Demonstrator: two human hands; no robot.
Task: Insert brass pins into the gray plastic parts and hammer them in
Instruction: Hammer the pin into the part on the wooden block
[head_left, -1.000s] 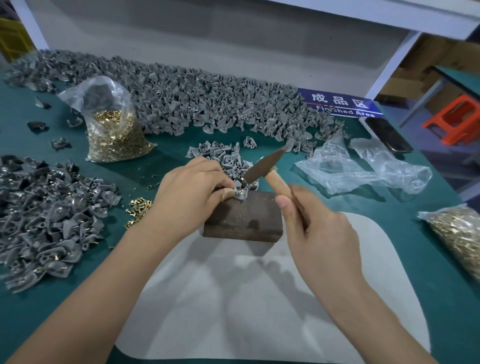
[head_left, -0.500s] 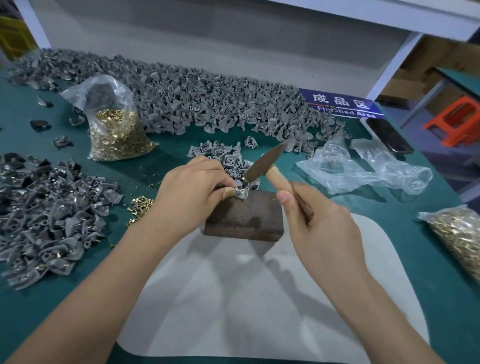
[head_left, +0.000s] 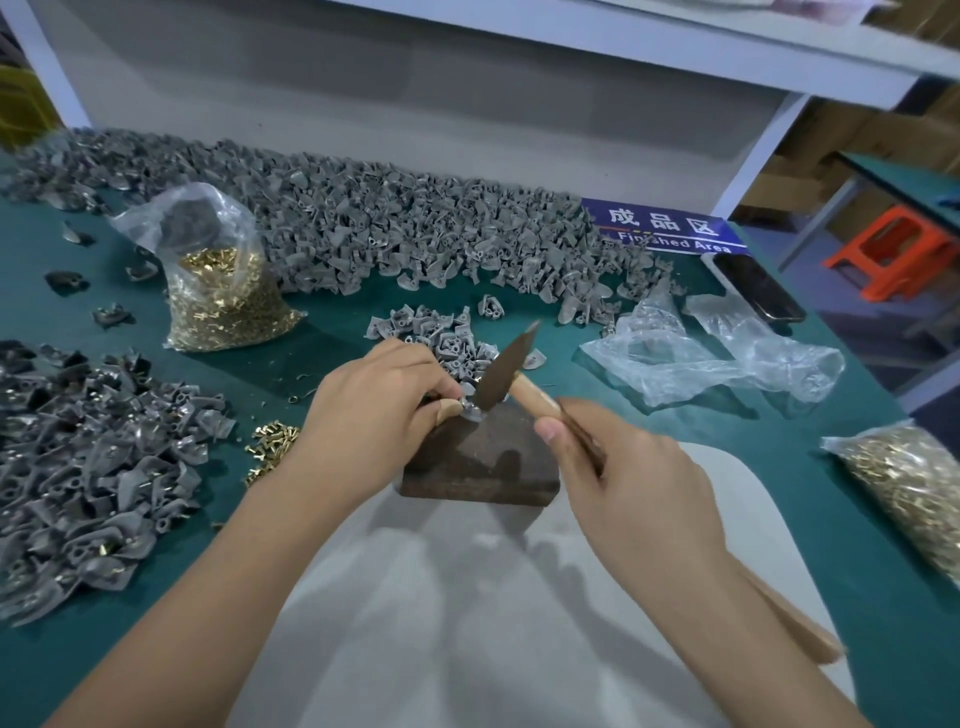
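Observation:
My left hand (head_left: 374, 415) pinches a small gray plastic part (head_left: 470, 408) on the far left corner of a dark block (head_left: 483, 467). A brass pin in the part is mostly hidden by my fingers. My right hand (head_left: 623, 473) grips the wooden handle of a hammer (head_left: 506, 371), whose dark head sits just above or on the part. A small heap of loose brass pins (head_left: 270, 447) lies left of my left wrist. A few gray parts (head_left: 436, 332) are piled behind the block.
A bag of brass pins (head_left: 218, 286) stands at the left, another bag (head_left: 904, 488) lies at the right edge. Gray parts form a long pile (head_left: 363, 228) at the back and a heap (head_left: 88, 467) at the left. Empty plastic bags (head_left: 701, 358), a phone (head_left: 758, 286) and a blue sign (head_left: 665, 228) lie right.
The hammer head has stayed close over the part with only small up and down movement. My left hand keeps holding the part on the block.

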